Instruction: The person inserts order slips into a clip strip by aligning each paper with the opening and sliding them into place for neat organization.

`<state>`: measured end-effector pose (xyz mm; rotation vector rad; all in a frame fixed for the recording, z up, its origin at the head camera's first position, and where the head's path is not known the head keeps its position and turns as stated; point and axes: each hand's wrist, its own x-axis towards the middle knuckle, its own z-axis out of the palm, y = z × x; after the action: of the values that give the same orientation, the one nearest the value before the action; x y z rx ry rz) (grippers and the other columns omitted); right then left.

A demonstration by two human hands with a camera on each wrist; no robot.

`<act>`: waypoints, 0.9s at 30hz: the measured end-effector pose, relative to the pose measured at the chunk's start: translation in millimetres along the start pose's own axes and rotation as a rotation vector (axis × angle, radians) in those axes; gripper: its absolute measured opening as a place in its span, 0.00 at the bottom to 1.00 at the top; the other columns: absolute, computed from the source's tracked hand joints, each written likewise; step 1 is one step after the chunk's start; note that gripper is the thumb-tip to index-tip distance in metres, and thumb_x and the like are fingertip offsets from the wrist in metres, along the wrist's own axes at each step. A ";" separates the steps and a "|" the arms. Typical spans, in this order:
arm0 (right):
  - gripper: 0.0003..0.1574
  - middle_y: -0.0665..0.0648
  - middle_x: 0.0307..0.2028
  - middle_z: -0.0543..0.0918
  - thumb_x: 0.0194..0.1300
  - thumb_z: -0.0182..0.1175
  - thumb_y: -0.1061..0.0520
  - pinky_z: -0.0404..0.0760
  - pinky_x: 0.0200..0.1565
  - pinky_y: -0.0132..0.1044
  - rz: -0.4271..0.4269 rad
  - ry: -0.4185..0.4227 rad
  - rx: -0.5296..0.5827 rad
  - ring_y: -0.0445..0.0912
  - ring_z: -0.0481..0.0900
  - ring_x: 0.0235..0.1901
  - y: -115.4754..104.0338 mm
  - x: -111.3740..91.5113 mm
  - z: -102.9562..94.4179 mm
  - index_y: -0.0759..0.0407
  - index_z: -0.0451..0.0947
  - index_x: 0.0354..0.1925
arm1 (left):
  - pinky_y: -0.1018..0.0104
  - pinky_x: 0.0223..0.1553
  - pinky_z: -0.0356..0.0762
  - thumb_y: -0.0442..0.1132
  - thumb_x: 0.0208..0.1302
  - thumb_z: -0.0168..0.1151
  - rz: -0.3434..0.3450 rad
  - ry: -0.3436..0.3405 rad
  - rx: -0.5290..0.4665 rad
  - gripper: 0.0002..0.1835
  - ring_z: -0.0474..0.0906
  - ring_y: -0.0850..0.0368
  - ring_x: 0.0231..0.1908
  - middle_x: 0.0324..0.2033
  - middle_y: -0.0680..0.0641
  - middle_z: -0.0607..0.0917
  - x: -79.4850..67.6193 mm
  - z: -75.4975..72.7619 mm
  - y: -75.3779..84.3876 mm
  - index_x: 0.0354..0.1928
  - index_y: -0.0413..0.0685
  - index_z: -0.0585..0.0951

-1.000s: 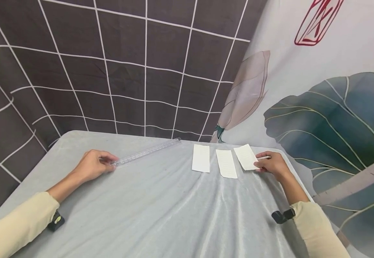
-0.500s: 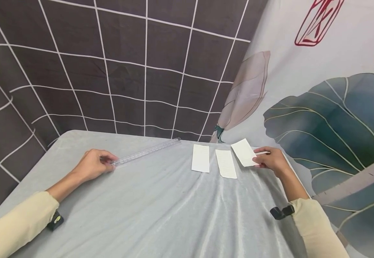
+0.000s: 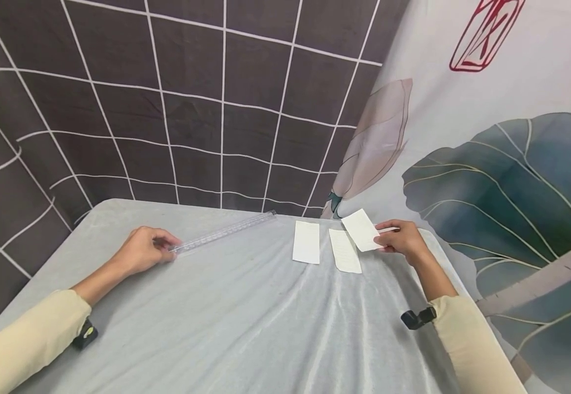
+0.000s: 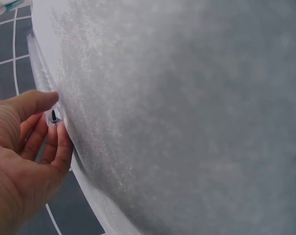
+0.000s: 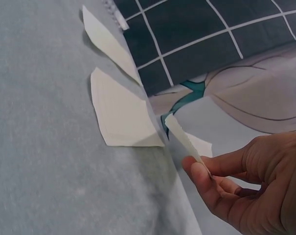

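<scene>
With the thumb and fingers of my right hand (image 3: 400, 239) I pinch one pale paper (image 3: 361, 230) by its edge; it is tilted and looks raised from the cloth (image 3: 216, 317). From the head view it covers a corner of the middle paper (image 3: 347, 253), but from the right wrist they appear apart. The third paper (image 3: 306, 242) lies beside the middle one. My left hand (image 3: 143, 250) grips the near end of a clear strip (image 3: 223, 232), which lies slanting near the far table edge. I judge that the step in hand is positioning this pinched paper. The next move calls, I think, for a light, level lowering, without pushing the middle paper.
</scene>
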<state>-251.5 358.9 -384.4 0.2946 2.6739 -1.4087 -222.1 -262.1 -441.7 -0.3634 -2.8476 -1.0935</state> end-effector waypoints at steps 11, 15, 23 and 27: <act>0.32 0.55 0.39 0.90 0.73 0.70 0.67 0.91 0.37 0.31 -0.016 -0.016 0.003 0.36 0.86 0.30 -8.6 1.5 14.2 0.76 0.77 0.71 | 0.72 0.38 0.77 0.32 0.52 0.84 0.003 -0.019 0.013 0.14 0.81 0.64 0.36 0.33 0.49 0.91 -0.1 0.0 -1.3 0.43 0.45 0.95; 0.31 0.56 0.39 0.90 0.74 0.70 0.67 0.92 0.37 0.32 -0.013 -0.029 0.021 0.37 0.87 0.30 -13.8 0.5 20.7 0.76 0.77 0.71 | 0.72 0.37 0.77 0.31 0.52 0.84 0.006 -0.022 0.011 0.14 0.81 0.64 0.36 0.33 0.49 0.91 1.0 -0.2 -0.3 0.43 0.44 0.95; 0.29 0.60 0.42 0.91 0.73 0.70 0.68 0.91 0.37 0.31 -0.029 -0.043 0.015 0.37 0.86 0.31 -23.0 2.9 40.1 0.75 0.79 0.69 | 0.72 0.37 0.76 0.29 0.53 0.82 0.001 -0.029 0.000 0.13 0.80 0.65 0.36 0.33 0.48 0.91 0.9 -0.9 -0.8 0.43 0.42 0.94; 0.29 0.57 0.40 0.89 0.73 0.70 0.67 0.91 0.38 0.31 -0.016 -0.047 0.021 0.37 0.85 0.31 -25.6 4.9 45.4 0.74 0.79 0.69 | 0.72 0.37 0.76 0.28 0.54 0.80 -0.002 -0.031 -0.009 0.13 0.80 0.64 0.36 0.33 0.48 0.91 1.6 -0.9 -0.3 0.43 0.42 0.94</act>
<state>-261.8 307.9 -390.3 0.2390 2.6317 -1.4312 -223.8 -262.5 -441.0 -0.3823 -2.8714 -1.1110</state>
